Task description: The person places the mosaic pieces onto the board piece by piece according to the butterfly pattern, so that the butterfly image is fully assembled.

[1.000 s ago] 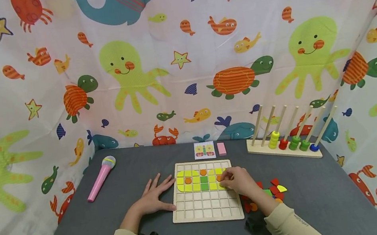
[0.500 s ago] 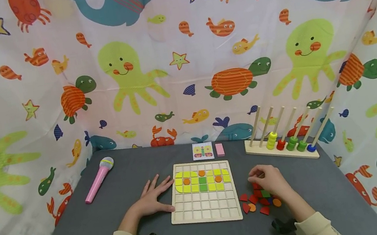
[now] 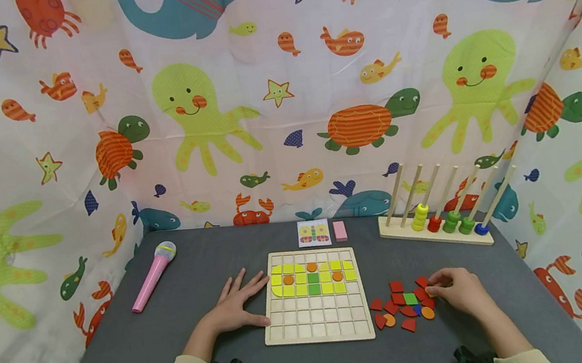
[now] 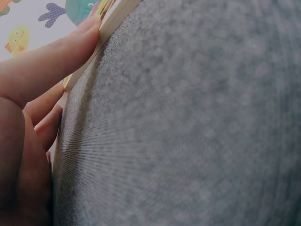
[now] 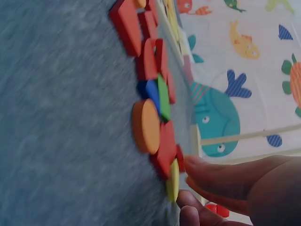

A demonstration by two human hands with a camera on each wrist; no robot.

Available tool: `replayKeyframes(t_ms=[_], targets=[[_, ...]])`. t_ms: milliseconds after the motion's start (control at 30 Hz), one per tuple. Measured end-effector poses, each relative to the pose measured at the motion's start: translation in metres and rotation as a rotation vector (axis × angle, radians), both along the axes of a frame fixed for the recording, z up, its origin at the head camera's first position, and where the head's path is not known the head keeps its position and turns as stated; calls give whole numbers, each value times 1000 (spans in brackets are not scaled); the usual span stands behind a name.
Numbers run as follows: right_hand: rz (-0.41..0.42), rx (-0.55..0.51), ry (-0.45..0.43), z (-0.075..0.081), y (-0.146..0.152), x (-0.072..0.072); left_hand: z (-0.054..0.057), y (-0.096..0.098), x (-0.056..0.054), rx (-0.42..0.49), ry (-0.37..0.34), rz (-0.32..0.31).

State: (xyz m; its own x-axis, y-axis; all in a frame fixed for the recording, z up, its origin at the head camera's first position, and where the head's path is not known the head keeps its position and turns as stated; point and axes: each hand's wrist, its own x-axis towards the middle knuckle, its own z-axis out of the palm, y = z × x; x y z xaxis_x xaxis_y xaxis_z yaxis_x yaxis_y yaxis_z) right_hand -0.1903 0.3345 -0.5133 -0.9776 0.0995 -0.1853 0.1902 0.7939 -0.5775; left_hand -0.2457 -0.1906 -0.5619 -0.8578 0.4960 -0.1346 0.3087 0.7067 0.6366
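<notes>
My left hand (image 3: 235,310) lies spread at the left side of the wooden grid board (image 3: 320,331), thumb on its edge. In the left wrist view the thumb (image 4: 70,56) rests against the board's rim (image 4: 115,21). Yellow tiles, orange discs (image 3: 311,267) and two green squares (image 3: 313,283) fill part of the board's upper rows. My right hand (image 3: 460,291) is at the right end of a loose heap of pieces, its fingers curled. In the right wrist view its thumb and fingertips pinch a yellow quarter-circle piece (image 5: 173,183), beside a red piece (image 5: 165,148) and an orange disc (image 5: 146,126).
Red pieces (image 3: 409,325), a green square (image 3: 410,298) and a blue piece lie right of the board. Behind it are a pattern card (image 3: 313,233) and a pink block (image 3: 339,231). A peg stand (image 3: 438,233) with rings stands back right; a pink toy microphone (image 3: 153,276) lies left.
My right hand has moved from the board's right side to the loose pieces, then along them to the right end. My left hand has stayed at the board's edge.
</notes>
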Motion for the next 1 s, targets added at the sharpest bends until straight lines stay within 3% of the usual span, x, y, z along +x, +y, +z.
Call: replayKeyframes(t_ms=[300, 567, 833, 1000], targets=[[-15, 10, -33, -10, 9, 1, 2, 0, 0, 4, 9, -5], [-12, -68, -3, 2, 7, -4, 1, -1, 0, 3, -2, 7], [31, -84, 102, 20, -23, -17, 0, -2, 0, 11, -10, 2], [25, -180, 110, 24, -50, -24, 1, -1, 0, 12, -12, -7]])
